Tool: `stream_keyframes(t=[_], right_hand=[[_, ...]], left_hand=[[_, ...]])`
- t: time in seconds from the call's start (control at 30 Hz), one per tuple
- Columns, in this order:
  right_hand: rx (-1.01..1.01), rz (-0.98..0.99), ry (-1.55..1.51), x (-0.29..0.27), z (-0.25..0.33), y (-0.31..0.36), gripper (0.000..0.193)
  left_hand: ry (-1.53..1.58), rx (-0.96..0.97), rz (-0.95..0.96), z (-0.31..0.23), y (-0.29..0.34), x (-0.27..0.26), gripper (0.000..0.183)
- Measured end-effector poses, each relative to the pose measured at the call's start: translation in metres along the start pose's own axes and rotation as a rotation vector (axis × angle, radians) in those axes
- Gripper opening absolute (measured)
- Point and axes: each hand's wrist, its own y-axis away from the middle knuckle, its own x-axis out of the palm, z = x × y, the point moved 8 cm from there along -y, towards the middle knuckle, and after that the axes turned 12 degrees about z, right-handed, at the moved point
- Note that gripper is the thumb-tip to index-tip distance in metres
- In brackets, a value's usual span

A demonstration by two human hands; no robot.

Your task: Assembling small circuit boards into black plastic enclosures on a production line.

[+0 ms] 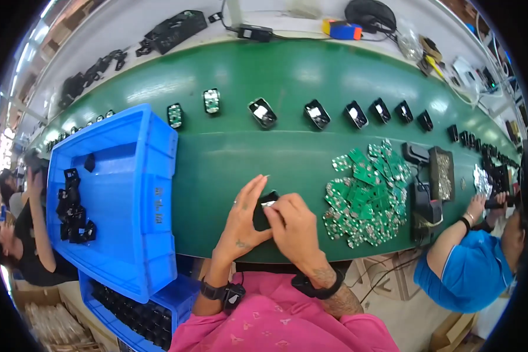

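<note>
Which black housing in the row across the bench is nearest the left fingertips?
The black housing straight ahead of the left hand, just right of the one showing a green board; its row neighbours sit farther to either side.

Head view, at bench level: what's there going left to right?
Blue bin → left hand → right hand → green boards → small-parts tray → co-worker's hand

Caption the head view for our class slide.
Left hand and right hand handle a small black part between a blue bin and piled green circuit boards.
</note>
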Motion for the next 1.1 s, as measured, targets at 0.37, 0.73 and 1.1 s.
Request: stream_keyframes(t=[0.37,0.73,1.1], right_hand=[[0.064,-0.042,-0.328,-0.019,-0.014,0.027,0.009],[0.253,-0.180,0.555,-0.124,-0.052,0.010,0.032],[0.451,0.078,0.771,-0.157,-0.151,-0.001,0.041]], left_hand=[[0.086,0.092,0.049,-0.006,0.014,0.032,0.044],[-0.182,-0.064,0.003,-0.017,0.018,0.006,0.045],[-0.200,0.033,-0.115,0.001,0.014,0.037,0.053]])
